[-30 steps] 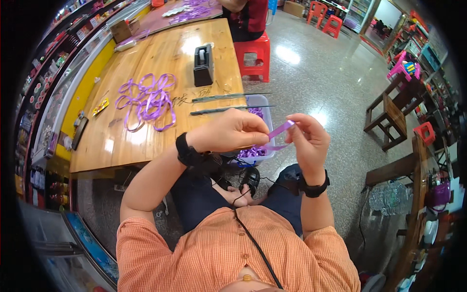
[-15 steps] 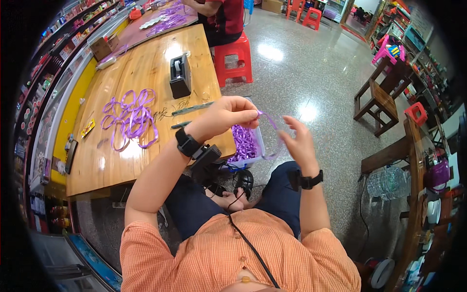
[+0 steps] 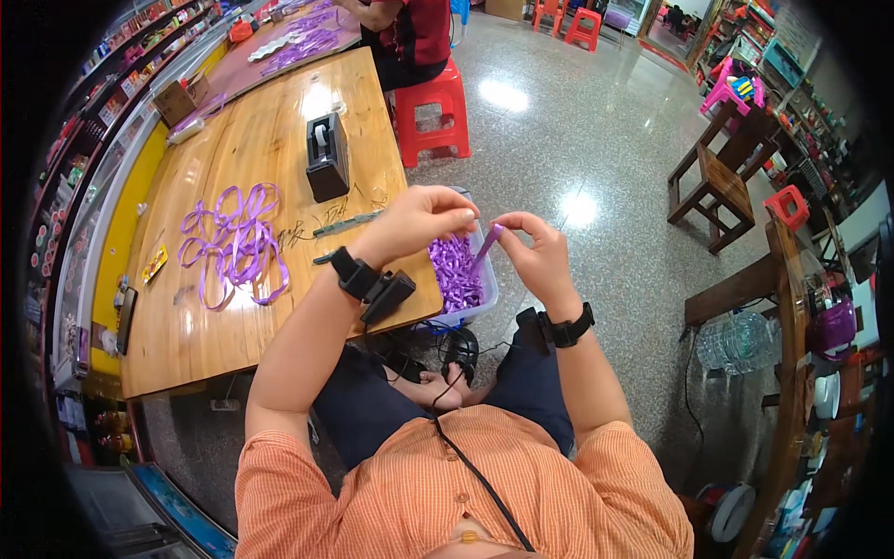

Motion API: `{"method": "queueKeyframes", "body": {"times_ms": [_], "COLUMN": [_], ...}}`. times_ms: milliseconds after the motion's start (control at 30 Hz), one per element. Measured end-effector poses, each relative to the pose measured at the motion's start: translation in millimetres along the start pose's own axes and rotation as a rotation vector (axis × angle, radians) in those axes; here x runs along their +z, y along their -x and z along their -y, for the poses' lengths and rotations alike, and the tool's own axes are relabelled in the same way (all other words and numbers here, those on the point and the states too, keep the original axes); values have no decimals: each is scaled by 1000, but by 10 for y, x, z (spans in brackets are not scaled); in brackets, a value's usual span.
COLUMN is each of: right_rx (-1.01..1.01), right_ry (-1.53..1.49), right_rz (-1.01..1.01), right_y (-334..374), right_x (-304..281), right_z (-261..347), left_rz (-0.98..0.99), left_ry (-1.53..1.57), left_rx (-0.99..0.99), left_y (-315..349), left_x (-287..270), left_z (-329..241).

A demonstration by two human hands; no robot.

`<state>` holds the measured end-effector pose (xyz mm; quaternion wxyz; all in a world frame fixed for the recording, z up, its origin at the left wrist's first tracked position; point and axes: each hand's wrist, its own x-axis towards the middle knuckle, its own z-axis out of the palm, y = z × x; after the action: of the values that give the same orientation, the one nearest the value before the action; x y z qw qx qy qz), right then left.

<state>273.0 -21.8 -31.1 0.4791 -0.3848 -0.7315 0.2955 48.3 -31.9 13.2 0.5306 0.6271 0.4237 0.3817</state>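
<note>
Between finger and thumb, my right hand [image 3: 538, 252] pinches one end of a purple ribbon [image 3: 485, 248], which hangs down in front of a plastic tub. My left hand [image 3: 419, 222] is just left of it, its thumb and fingers closed together over the table's edge. Whether anything sits in that left pinch is hidden. Below both hands the pale plastic tub [image 3: 489, 300] holds many small purple ribbon pieces [image 3: 453, 270]. Long loops of purple ribbon [image 3: 240, 244] lie loosely on the wooden table to the left.
On the wooden table [image 3: 214, 326] stand a black tape dispenser [image 3: 326, 168] and slim dark green strips [image 3: 349, 224], with a small yellow packet [image 3: 155, 265] at left. Another person [image 3: 410, 42] sits on a red stool [image 3: 433, 116] beyond. A wooden chair [image 3: 722, 177] is at right.
My right hand has moved left, close to my left hand, and now pinches the ribbon's end. The ribbon, earlier stretched from my left fingers toward the right, now hangs from my right hand.
</note>
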Motion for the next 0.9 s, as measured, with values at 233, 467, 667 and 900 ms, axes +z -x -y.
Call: {"method": "queueKeyframes", "body": {"times_ms": [233,467,667,900], "right_rx": [-27,-254,-99,43], "right_ry": [86,201,56,-192], "right_rz": [76,185,327,450], "right_y": [-377,-814,-1098,-1102], "right_x": [106,263,367,503], "right_z": [-278,-314,-424,-701], "left_rz": [-136,-196,-252,-284], "left_ry": [5,-12,-38,-101], "left_rx": [-49,-15,35,34], "left_y": [59,71,60,88], "left_x": [-233,-303,-370,-360], "left_z": [-79,-85,-4,-17]}}
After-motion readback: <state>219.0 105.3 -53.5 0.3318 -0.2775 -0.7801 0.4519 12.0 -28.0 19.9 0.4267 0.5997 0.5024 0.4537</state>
